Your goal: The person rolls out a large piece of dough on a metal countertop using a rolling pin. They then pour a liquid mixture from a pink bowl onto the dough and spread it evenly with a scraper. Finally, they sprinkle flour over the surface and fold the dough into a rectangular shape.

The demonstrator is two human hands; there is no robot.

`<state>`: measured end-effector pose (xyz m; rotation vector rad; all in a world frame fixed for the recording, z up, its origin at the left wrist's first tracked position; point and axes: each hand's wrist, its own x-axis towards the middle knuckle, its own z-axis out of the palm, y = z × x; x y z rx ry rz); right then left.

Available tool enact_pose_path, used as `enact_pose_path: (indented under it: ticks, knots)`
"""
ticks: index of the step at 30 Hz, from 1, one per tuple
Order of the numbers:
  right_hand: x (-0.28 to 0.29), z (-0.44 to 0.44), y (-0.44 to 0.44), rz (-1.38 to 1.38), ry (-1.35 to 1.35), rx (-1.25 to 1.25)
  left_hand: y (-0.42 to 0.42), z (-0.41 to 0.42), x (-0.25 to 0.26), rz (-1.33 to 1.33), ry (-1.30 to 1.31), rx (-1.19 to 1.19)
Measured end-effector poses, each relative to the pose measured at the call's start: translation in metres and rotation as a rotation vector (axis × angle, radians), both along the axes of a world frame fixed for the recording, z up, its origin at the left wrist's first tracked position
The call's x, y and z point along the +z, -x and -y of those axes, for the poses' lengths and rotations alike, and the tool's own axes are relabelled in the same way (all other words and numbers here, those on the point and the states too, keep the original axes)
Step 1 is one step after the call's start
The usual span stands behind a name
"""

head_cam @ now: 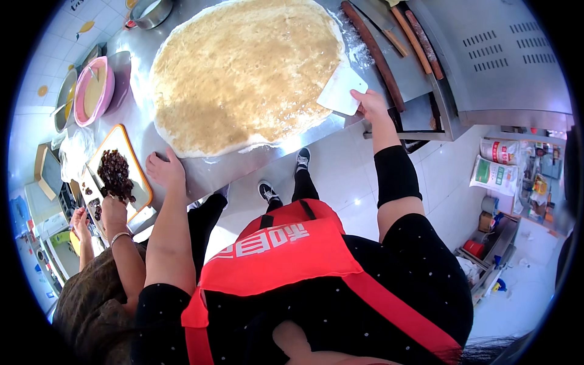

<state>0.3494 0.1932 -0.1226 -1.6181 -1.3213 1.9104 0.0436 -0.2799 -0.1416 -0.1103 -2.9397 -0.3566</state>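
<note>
A large sheet of rolled dough (246,73), coated with a tan paste, covers much of the steel worktable (205,175). My right hand (372,105) grips a white plastic dough scraper (342,89), whose blade overlaps the dough's right edge. At the dough's near left corner, my left hand (166,171) is on the table with its fingers apart and nothing in it. Whether its fingertips touch the dough I cannot tell. Close to its left lies an orange-rimmed cutting board (137,169) bearing a pile of dark chopped dried fruit (114,171).
Left of me, a co-worker's hand (114,212) is at the fruit. A pink basin (77,102) of pale batter and a metal pot (153,16) stand on the table's left side. A dark rolling pin (374,54) and a wooden-handled knife (394,42) lie at the right.
</note>
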Motion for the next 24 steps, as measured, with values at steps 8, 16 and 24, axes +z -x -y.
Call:
enact_pose_path:
  ticks: [8,16,24]
  knots:
    - [-0.019,-0.019,-0.04,0.403,-0.145,0.078,-0.005,-0.008,0.005,0.028,-0.007,-0.017]
    - [0.012,0.001,-0.071,-0.326,-0.043,-0.395,0.002,-0.001,-0.009,-0.035,-0.054,-0.022]
    - [0.009,-0.084,-0.02,-0.225,-0.104,-0.069,0.001,-0.014,0.003,0.056,0.095,0.116]
